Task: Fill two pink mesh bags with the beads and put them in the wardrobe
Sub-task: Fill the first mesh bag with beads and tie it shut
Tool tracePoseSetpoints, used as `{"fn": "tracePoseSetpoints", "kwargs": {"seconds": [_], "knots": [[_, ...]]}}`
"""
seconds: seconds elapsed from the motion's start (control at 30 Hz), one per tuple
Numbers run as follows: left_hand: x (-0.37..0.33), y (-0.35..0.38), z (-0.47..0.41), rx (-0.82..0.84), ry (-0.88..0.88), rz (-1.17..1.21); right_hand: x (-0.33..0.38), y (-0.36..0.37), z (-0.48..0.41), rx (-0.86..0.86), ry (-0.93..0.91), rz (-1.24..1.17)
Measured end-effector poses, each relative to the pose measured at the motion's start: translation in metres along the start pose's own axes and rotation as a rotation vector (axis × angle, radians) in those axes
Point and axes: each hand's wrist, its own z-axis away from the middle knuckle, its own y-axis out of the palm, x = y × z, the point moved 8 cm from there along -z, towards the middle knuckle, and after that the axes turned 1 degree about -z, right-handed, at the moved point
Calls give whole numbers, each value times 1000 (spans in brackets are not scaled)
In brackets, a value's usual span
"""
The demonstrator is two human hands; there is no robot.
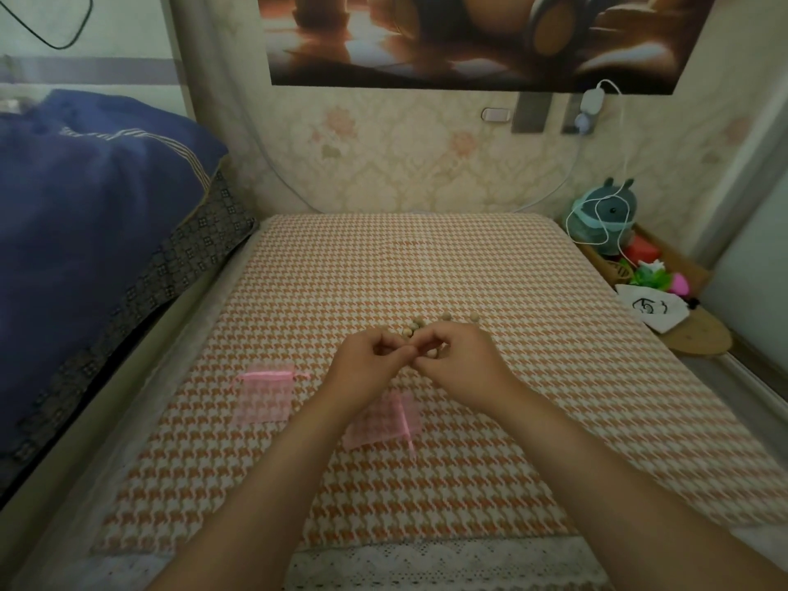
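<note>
Left hand [362, 364] curled, fingertips meeting right hand [460, 364], beads [433, 354] at fingertips

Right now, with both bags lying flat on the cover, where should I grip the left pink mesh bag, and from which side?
Probably pinch the left pink mesh bag at its ribbon-gathered mouth, the far edge, coming down from above with the left hand, which is nearer. It lies flat on the houndstooth cover, so the bunched ribbon looks the only raised part to catch.
</note>
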Motion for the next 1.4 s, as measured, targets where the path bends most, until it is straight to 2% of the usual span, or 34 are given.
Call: {"fn": "tracePoseSetpoints", "kwargs": {"seconds": [0.13, 0.27, 0.33, 0.43, 0.53, 0.73, 0.87, 0.97, 1.1, 1.23, 1.3, 1.4], "knots": [[-12, 6, 18, 176, 78, -170, -12, -7, 15, 57, 161, -10], [-1, 16, 37, 419, 105, -765, -29, -8, 32, 103, 269, 91], [6, 18, 44, 475, 95, -874, -30, -3, 38, 119, 278, 90], [10, 18, 42, 438, 125, -873, -28, 6, 39, 144, 311, 53], [8, 16, 37, 380, 209, -725, -23, 17, 36, 194, 304, 12], [11, 11, 36, 356, 172, -554, -16, 27, 26, 232, 264, -24], [14, 9, 36, 367, 130, -523, -14, 35, 25, 264, 250, -12], [14, 8, 36, 367, 132, -516, -13, 42, 26, 350, 285, -8], [14, 6, 36, 352, 139, -536, -16, 39, 26, 324, 333, -27], [13, 5, 36, 342, 133, -543, -11, 43, 33, 426, 306, -32], [13, 4, 34, 354, 108, -563, -13, 31, 28, 363, 306, -31], [12, 8, 33, 394, 60, -570, -24, -3, 13, 175, 276, 48]]}}
